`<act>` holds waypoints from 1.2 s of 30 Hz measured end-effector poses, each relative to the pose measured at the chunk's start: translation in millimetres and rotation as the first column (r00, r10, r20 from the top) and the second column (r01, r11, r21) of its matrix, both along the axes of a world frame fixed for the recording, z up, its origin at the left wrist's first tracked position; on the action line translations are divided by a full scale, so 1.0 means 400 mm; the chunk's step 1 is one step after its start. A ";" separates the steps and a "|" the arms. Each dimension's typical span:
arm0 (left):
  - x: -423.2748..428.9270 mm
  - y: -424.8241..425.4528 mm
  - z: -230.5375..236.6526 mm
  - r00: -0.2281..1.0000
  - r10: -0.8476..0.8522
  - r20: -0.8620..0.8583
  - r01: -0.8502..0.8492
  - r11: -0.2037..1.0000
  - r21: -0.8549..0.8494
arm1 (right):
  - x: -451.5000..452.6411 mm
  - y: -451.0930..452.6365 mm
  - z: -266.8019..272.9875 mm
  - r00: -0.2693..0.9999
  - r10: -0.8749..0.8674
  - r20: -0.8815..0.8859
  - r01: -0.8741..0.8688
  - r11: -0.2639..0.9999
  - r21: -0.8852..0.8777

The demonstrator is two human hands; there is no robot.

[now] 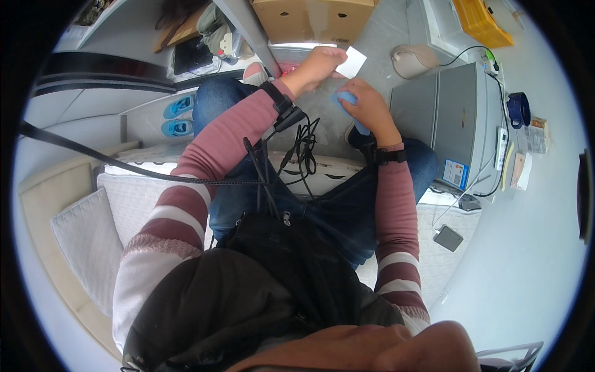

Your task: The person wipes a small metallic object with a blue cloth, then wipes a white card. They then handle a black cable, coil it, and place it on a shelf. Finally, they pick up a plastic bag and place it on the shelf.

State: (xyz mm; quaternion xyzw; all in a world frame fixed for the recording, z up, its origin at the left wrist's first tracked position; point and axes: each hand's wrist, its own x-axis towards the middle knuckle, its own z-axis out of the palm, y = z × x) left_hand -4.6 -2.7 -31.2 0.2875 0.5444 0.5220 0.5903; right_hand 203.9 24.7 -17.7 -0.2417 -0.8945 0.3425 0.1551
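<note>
My left hand (323,66) pinches a small white rectangular card or sheet (351,63) by its left edge, held out over the grey floor. Just below and to the right, my right hand (366,104) is closed around a soft light-blue cloth (346,99), part of which hangs down under the palm. The card and the cloth do not touch. Both wrists wear black straps, the left one with a black device (288,117). A bundle of black cable (304,151) hangs between my knees.
A cardboard box (316,21) stands ahead. At right are a grey cabinet-like appliance (437,109), a beige rounded object (413,60) and a phone (448,238) on the mattress. Blue shoes (178,116) lie at left, below a shelf with clutter. A black cable (139,168) crosses my left arm.
</note>
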 end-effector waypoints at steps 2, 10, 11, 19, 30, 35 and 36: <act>-0.008 0.009 0.013 1.000 0.011 0.017 -0.012 0.999 0.040 | 0.017 0.010 -0.002 0.999 -0.045 0.026 0.046 0.998 -0.041; -0.001 0.005 -0.001 0.984 -0.163 -0.067 0.164 0.986 0.003 | 0.063 0.057 0.067 0.738 -0.551 -0.390 0.581 0.812 -0.048; 0.003 0.006 -0.005 0.977 -0.200 -0.074 0.199 0.980 -0.017 | 0.049 0.052 0.064 0.786 -0.497 -0.367 0.548 0.835 0.044; 0.008 -0.015 -0.015 0.998 -0.064 0.003 0.064 0.996 -0.056 | -0.029 0.006 0.006 0.911 -0.309 -0.271 0.360 0.919 0.163; 0.004 -0.011 0.012 1.000 -0.012 -0.002 0.012 0.999 -0.041 | 0.021 0.039 0.000 0.947 -0.211 -0.242 0.218 0.976 0.003; -0.010 0.005 0.016 0.995 -0.018 -0.103 0.020 1.000 0.021 | 0.065 0.078 0.018 0.728 -0.677 -0.109 0.657 0.734 -0.168; -0.010 0.007 0.014 0.990 -0.057 -0.129 0.057 0.998 -0.002 | 0.068 0.075 0.030 0.670 -0.738 -0.082 0.694 0.662 -0.282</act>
